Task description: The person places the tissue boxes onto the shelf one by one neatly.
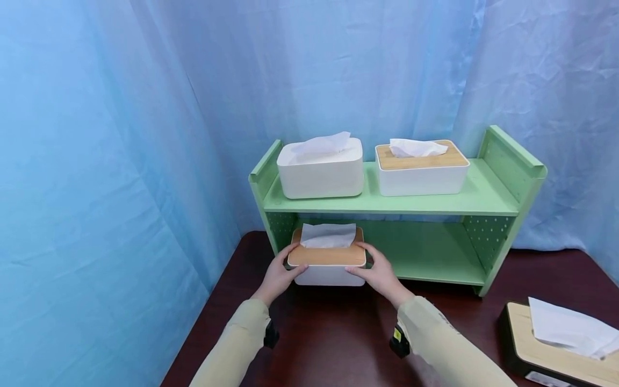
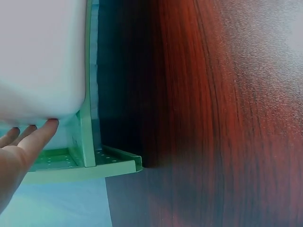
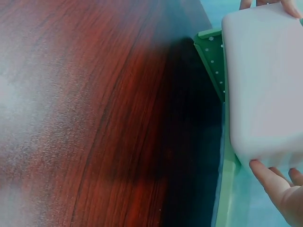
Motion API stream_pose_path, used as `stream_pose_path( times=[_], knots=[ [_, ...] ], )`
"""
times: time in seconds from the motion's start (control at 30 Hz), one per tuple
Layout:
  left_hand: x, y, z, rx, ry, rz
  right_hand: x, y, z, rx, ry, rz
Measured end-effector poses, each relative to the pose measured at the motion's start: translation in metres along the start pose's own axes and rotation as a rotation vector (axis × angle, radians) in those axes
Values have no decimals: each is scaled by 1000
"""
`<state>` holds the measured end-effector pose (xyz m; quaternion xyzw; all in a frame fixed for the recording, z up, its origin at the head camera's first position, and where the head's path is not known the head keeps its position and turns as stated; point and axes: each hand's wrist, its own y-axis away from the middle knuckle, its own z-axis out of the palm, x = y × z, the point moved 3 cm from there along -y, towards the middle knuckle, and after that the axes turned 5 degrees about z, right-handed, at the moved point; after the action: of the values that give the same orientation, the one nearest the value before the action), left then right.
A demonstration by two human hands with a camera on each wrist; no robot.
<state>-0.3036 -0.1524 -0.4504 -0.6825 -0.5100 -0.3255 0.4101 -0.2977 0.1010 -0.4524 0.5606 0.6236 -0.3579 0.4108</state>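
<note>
We're gripping the wood-topped tissue box (image 1: 330,275) between left hand (image 1: 279,272) and right hand (image 1: 380,272), thumbs pressing its front, at the green rack (image 1: 425,203)'s lower tier.

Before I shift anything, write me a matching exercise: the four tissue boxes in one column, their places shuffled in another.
1. all-white rounded plastic-looking box
2. white box with yellowish wood-look top
3. white box with orange-brown wood-look top
4. black box with pale wood-look top

A. dark red-brown table, at the right
B. between left hand and right hand
C. upper tier of the green shelf unit, left side
D. same tier, right of the other box there

Pairs: 1-C, 2-D, 3-B, 4-A
</note>
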Motion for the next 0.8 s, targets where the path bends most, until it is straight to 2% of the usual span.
stream_pose_path(
  times=[0.27, 0.47, 0.63, 0.73, 0.8],
  knots=[
    [-4, -9, 3, 33, 4, 34, -3, -3, -2, 27, 42, -2],
    [-1, -1, 6, 54, 3, 40, -1, 3, -3, 51, 84, -23],
    [7, 12, 6, 96, -126, 90, -2, 17, -7, 102, 143, -101],
    [16, 23, 5, 136, -232, 147, -5, 30, -10, 164, 210, -204],
    [21, 33, 6, 146, -309, 207, -7, 39, -11, 215, 273, -299]
  ],
)
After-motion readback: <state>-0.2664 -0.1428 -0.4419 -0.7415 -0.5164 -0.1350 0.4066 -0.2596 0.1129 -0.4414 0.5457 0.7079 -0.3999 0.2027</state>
